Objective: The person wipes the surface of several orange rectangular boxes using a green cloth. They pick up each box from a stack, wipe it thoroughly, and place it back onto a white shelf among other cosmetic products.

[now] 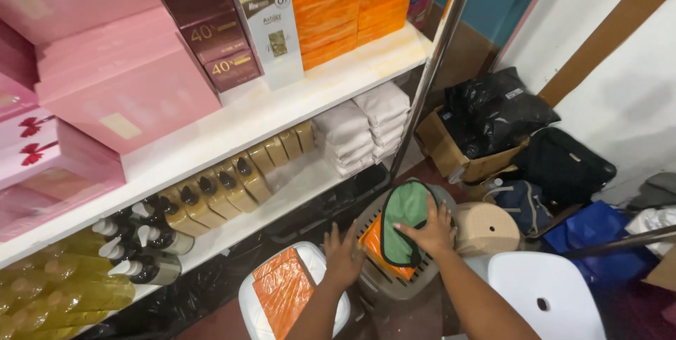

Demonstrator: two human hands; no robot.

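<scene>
My right hand (pixel 431 231) presses flat on a green cloth (pixel 403 219) with a dark edge, which lies on top of an orange cloth (pixel 373 247). Both cloths rest on a grey slotted crate (pixel 394 285) on the floor. My left hand (pixel 343 257) has its fingers spread and rests on the crate's left edge, beside the orange cloth. It holds nothing. A white stool (pixel 322 261) just left of the crate carries an orange packet (pixel 283 291).
White shelves (pixel 282 101) on the left hold pink boxes (pixel 120 79), orange boxes (pixel 338 9), golden bottles (pixel 225 185) and folded white packs (pixel 362 125). A metal pole (pixel 433 65) stands in front. A round beige stool (pixel 486 227), white chair (pixel 546 298), bags and a cardboard box (pixel 451 150) crowd the right.
</scene>
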